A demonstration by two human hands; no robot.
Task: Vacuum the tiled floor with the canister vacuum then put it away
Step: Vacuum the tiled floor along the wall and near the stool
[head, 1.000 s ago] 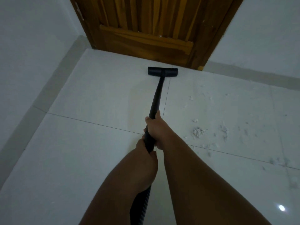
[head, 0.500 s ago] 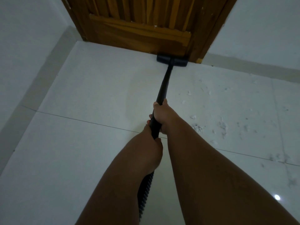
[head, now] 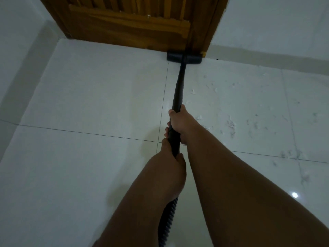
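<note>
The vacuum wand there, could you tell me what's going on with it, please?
A person is vacuuming a white tiled floor. Both hands grip the black wand: right hand ahead, left hand behind, near the ribbed hose. The floor nozzle sits against the wooden door. White debris lies to the right.

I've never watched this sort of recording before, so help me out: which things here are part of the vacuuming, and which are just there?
Part of the job:
- vacuum wand, gripped by right hand and left hand
- floor nozzle
- ribbed hose
- tiled floor
- white debris

Just there:
- wooden door
- white wall
</note>
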